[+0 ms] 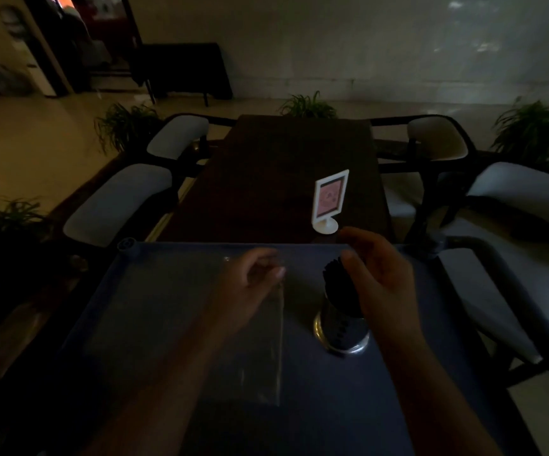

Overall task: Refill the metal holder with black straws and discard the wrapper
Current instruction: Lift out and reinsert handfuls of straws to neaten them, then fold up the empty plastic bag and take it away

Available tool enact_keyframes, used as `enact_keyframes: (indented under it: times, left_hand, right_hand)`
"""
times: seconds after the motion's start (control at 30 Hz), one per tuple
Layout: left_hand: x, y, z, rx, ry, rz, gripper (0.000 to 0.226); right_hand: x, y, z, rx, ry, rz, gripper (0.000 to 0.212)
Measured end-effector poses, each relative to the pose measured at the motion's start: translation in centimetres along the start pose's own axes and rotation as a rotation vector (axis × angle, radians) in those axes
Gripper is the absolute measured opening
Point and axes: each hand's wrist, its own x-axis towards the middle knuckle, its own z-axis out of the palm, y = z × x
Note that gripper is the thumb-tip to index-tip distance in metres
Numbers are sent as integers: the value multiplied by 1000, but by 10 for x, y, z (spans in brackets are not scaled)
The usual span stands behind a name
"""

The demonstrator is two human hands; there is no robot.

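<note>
The scene is dim. A metal holder [342, 334] stands upright on the blue cart top [154, 307], with a bundle of black straws [335, 278] sticking out of it. My right hand [378, 281] hovers just right of the straw tips with thumb and fingers curled apart; it is not clear whether it touches them. My left hand [250, 284] pinches the top edge of a clear plastic wrapper [260, 353], which hangs down flat and looks empty, left of the holder.
Beyond the cart lies a long dark table [286, 179] with a white sign stand [329, 202] near its close end. Cushioned chairs [118, 199] line both sides. Potted plants [536, 130] stand on the floor around.
</note>
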Motion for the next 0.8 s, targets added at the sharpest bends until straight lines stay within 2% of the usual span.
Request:
enact_keyframes:
  times: [0.13,0.33,0.43,0.6,0.7,0.8]
  left_hand:
    - [-6,-5,-38,8,-27,23,27]
    - [-10,-30,-83,-3,-59,30,26]
    - [-11,-48,-94,-26,-76,-4,23]
    - [-13,-91,-93,29,-124,-135,21]
    - [-13,-123,-86,132,-141,-290,30]
    - [-17,-151,-77,269,-96,-450,27]
  right_hand:
    - [-16,2,44,110,-80,64,30]
    - [-29,24,102,165,0,228,26]
    - [-32,38,119,157,19,370,19]
    - [-36,85,131,-69,-30,586,19]
    - [-40,122,128,-336,-81,697,19]
    - [-48,151,125,-505,-142,816,16]
